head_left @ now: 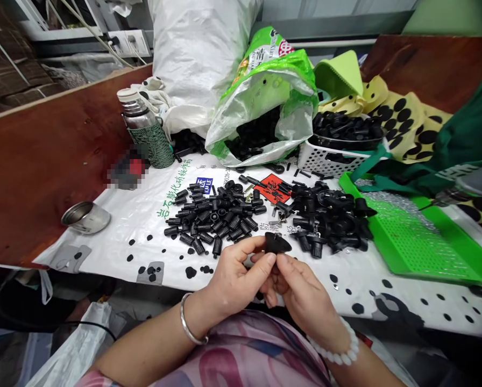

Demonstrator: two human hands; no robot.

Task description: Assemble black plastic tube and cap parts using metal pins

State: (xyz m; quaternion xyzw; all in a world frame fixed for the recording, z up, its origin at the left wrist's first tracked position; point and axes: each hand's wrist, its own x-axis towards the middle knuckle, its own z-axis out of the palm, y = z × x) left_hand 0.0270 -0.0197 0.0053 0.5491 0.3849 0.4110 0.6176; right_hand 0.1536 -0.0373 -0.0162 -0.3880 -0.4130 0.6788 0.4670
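Between my hands, near the table's front edge, is a black cone-shaped part (277, 243). My left hand (236, 277) pinches it with thumb and index finger. My right hand (305, 293) has its thumb and fingers closed at the part's lower side; the fingertips partly hide what they hold there. Beyond my left hand lies a pile of small black ribbed cylinders (219, 212). A second heap of larger black parts (330, 217) sits beyond my right hand. Small metal pieces (279, 217) lie between the two piles.
A steel cup (86, 217) and a thermos (144, 129) stand at the left. An open green-white bag (265, 102) and a white basket (330, 158) of black parts are at the back. A green tray (422, 258) with metal pieces lies right, beside a power tool (473, 185).
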